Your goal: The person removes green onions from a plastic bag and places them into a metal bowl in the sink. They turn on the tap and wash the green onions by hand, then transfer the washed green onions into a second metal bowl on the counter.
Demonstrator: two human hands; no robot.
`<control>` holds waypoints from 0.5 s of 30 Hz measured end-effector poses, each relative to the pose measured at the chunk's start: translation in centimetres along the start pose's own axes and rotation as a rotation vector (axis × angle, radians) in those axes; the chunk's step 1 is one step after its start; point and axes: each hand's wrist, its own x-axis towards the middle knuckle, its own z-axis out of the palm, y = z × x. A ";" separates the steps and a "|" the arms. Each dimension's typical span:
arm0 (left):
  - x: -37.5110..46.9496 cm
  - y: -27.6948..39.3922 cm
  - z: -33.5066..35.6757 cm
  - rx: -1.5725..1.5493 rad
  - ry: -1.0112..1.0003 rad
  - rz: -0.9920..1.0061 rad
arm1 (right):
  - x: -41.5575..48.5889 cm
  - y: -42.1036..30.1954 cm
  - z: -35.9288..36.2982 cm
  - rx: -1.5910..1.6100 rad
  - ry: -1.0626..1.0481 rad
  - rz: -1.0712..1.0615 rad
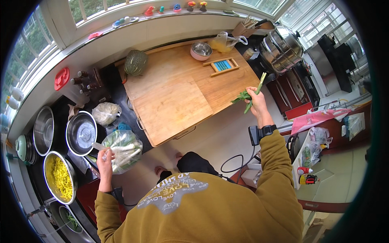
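My left hand (105, 159) grips the gathered top of a clear plastic bag (125, 152) that holds white-stemmed green vegetables. The bag hangs at the counter's edge, in front of an empty-looking steel bowl (81, 133). On the other side, my right hand (256, 101) is closed on a small bunch of leafy greens (261, 83), held just off the right edge of a wooden board (173, 103). The stems point up and away, the leaves to the left. On the board lie a green pumpkin (135, 63), a pink-sided metal bowl (201, 51) and a wood-framed grater (222, 65).
At left stand a steel basin of yellow strips (62, 179), another steel basin (44, 130) and a knife (93, 170) by the bag. A sink (59, 214) is at lower left. A steel steamer pot (281, 50) stands at upper right. A cable (235, 158) hangs by my right wrist.
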 end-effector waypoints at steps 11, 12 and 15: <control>-3.4 5.1 -1.0 0.396 0.215 -0.016 | 13.6 -2.8 -1.0 0.048 -0.060 -0.105; -3.5 5.8 -0.7 0.410 0.293 0.032 | 15.3 -3.5 -1.4 0.058 -0.077 -0.102; -3.8 8.4 1.9 0.360 0.502 0.088 | 20.7 -5.0 -2.4 0.089 -0.129 -0.175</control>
